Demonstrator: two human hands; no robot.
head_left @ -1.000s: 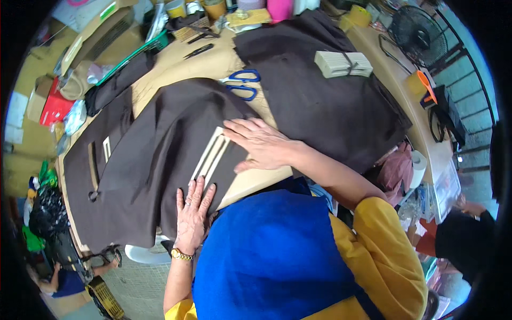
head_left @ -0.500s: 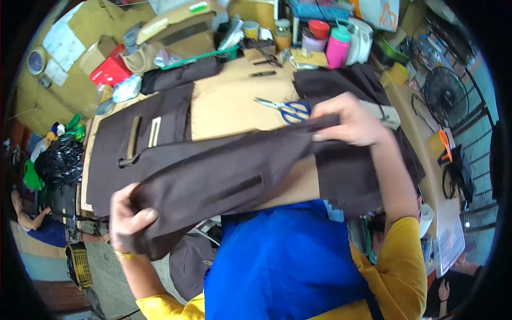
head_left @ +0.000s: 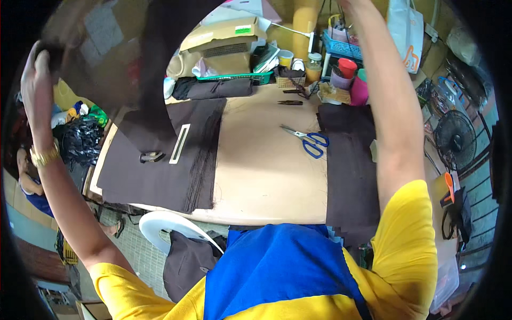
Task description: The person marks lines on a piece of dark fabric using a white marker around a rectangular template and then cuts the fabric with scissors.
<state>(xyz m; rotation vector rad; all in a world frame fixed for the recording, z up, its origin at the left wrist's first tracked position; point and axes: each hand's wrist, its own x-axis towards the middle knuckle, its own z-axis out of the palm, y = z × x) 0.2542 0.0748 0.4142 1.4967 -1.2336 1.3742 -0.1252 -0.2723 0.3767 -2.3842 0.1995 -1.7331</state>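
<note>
A dark brown fabric piece [head_left: 125, 69] is lifted high at the upper left, blurred, and its upper part runs out of view. Closed on its left edge is my left hand [head_left: 38, 88]. My right hand [head_left: 349, 3] is raised at the top edge, mostly cut off, its fingers out of sight. Below the raised cloth, a stack of dark brown fabric panels [head_left: 154, 184] lies on the table's left. On it are a pale slotted template [head_left: 180, 144] and a small dark tool [head_left: 151, 157]. Blue-handled scissors [head_left: 314, 144] lie apart from both hands.
More dark fabric [head_left: 352, 176] is stacked on the right of the tan table [head_left: 266, 186]. Along the back stand a cardboard box [head_left: 218, 58], a green tray [head_left: 261, 78], jars and cups. A black fan [head_left: 455, 138] is at the right. A white chair [head_left: 154, 226] stands near the front edge.
Both hands have risen from over the table. The fabric piece has swung up to the upper left, uncovering the tabletop, the scissors and the left stack. The view has shifted.
</note>
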